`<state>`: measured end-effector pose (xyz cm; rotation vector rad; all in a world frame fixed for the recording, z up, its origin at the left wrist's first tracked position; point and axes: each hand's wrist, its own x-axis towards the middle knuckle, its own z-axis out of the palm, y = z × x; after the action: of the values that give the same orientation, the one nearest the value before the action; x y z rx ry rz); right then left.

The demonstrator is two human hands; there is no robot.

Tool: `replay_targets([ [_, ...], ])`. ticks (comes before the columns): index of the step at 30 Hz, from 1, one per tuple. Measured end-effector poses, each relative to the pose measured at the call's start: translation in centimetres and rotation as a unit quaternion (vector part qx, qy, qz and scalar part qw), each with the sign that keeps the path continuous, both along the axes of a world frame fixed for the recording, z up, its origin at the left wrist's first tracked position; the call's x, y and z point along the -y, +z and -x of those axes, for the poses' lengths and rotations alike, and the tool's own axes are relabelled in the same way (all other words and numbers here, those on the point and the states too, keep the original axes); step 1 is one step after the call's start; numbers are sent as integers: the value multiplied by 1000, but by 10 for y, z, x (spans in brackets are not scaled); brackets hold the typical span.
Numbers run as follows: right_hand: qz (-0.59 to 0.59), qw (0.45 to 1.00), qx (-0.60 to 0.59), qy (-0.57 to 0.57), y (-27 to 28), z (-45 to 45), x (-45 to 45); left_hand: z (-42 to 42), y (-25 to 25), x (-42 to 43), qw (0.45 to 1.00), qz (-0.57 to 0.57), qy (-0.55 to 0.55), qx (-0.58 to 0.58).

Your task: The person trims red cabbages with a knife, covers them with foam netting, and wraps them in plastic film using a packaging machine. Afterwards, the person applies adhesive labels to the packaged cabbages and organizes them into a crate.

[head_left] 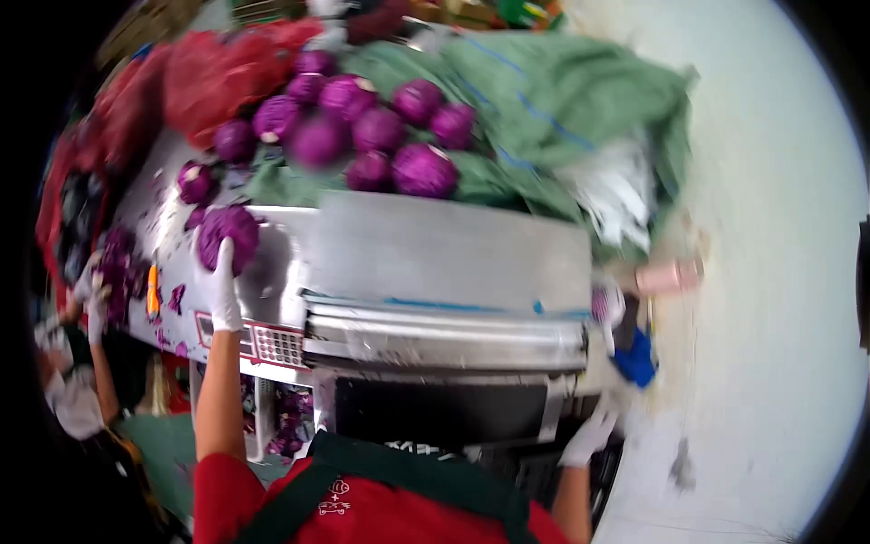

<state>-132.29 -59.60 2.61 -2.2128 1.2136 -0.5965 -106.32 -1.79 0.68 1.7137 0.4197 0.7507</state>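
Observation:
My left hand, in a white glove, holds a purple cabbage above the metal top of a scale with a keypad. To the right of that scale is a wrapping machine with a flat metal plate. My right hand, also gloved, is low at the right, beside the machine's black front; its fingers are blurred. More purple cabbages lie behind the scale and the machine, on and beside green cloth. One purple cabbage among them looks smeared.
A co-worker's gloved hands are at the far left, by purple leaves. An orange knife lies on the metal table. Red net bags stand behind. A pink bottle is near the right wall. Crates of purple scraps sit below.

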Motion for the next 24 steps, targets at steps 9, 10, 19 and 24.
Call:
replay_targets([
  [9,70,911,161,374,69,-204,99,34,-22,17,989,-144,0,-39],
  [10,94,913,151,366,57,-236,109,34,-20,18,993,-112,-9,-40],
  [19,333,794,-212,463,59,-402,58,48,-12,27,996,74,-41,36],
  [24,379,736,-181,531,64,-409,60,74,9,34,954,-276,116,-18],
])
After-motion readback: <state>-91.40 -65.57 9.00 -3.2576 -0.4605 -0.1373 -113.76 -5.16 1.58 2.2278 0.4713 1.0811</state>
